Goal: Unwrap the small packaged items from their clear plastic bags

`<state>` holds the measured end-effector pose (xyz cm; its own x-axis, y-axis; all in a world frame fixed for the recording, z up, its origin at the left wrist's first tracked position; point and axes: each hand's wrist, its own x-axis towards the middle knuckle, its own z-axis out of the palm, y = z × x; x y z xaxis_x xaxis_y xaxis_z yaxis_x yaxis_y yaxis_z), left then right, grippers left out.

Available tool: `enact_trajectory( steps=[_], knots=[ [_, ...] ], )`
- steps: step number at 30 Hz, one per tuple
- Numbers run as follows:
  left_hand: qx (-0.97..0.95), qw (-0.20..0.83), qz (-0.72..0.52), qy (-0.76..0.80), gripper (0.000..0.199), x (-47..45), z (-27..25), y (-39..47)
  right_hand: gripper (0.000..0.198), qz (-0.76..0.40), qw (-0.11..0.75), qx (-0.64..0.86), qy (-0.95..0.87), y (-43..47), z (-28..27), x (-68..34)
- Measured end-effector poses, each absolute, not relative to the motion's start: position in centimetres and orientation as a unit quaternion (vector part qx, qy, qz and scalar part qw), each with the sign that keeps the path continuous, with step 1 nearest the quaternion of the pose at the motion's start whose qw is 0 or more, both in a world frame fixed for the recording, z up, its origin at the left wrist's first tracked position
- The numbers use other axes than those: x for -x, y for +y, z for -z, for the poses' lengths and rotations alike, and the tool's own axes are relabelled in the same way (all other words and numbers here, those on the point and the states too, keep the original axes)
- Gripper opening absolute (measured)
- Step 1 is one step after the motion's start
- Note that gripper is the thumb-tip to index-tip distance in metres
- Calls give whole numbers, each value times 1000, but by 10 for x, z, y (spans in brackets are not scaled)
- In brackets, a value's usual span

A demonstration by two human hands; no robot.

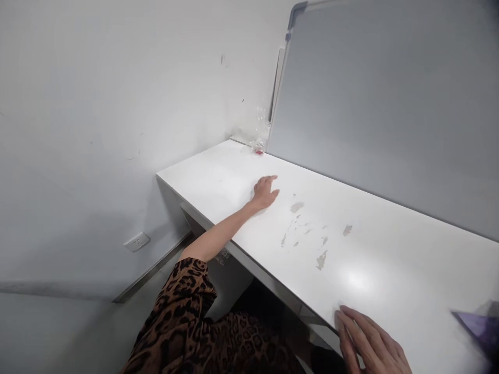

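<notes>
My left hand (265, 192) rests on the white tabletop (351, 202) with the thumb and index finger spread apart and nothing between them. Grey worn patches (297, 207) mark the surface just to its right. Nearer to me, by the table's front edge, lies my right hand (370, 340). Its fingers are stretched out and hold nothing; the lower part of the hand is cut off by the frame. A purple object (477, 324) sits on the table to the right of this hand, blurred and only partly in view.
A large whiteboard (385, 104) stands along the back of the table. Crumpled clear plastic (257, 143) with a small red item (259, 151) lies in the far corner. At the left is a white wall (97, 104) with a power socket (136, 241) low on it.
</notes>
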<state>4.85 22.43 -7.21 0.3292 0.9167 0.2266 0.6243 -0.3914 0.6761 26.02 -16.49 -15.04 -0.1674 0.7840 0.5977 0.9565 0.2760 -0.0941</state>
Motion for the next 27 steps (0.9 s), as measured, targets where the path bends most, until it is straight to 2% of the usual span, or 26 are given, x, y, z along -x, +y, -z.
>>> enact_trajectory(
  steps=[3,6,10,12,14,22,27],
  knots=[
    [-825,241,-265,437,50,-68,76,183,61,162,307,580,-737,-161,143,-250],
    [-863,252,-244,363,45,-98,71,145,38,149,326,587,-726,-159,130,-237],
    [-892,288,-228,264,39,-148,66,94,20,39,345,597,-724,-163,111,-235],
    [-897,307,-224,225,38,-173,65,70,22,-23,361,594,-719,-169,104,-246],
    [-899,327,-214,198,38,-195,64,48,26,-34,381,623,-683,-179,100,-264],
    [-922,343,-120,133,40,-263,68,-8,40,128,416,810,-394,-233,102,-392],
    [-931,317,-103,150,41,-302,75,-28,46,21,429,870,-241,-242,99,-448]
  ],
)
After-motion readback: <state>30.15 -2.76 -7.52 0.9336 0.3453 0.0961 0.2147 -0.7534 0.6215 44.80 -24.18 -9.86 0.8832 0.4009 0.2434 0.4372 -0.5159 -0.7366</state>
